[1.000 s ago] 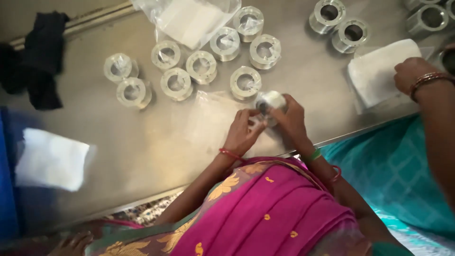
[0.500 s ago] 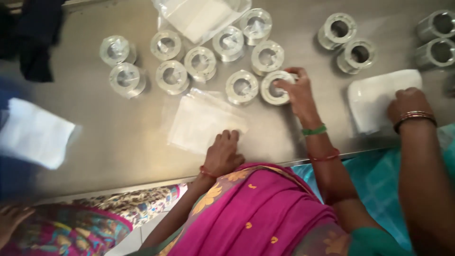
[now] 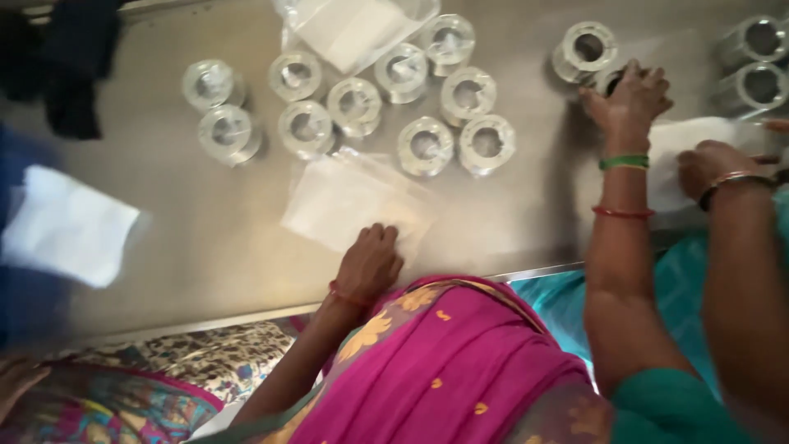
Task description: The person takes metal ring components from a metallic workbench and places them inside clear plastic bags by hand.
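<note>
My left hand (image 3: 370,263) lies with curled fingers on the near edge of a flat clear plastic bag (image 3: 345,197) on the steel table (image 3: 205,238). My right hand (image 3: 629,103) reaches far right and closes over a bare metal ring (image 3: 612,80), beside another bare metal ring (image 3: 585,48). Several metal rings wrapped in clear plastic (image 3: 423,146) stand in a loose group beyond the bag.
A co-worker's hand (image 3: 719,164) with a bangle rests on a white pad (image 3: 682,140) at the right. More bare rings (image 3: 752,66) sit at the far right. A pile of clear bags (image 3: 353,29) lies at the back, a white cloth (image 3: 66,222) left, dark fabric (image 3: 70,74) far left.
Both hands held a wrapped ring a second ago. The right hand set it down among the wrapped rings, then moved right onto a bare ring. The left hand dropped onto the plastic bag.
</note>
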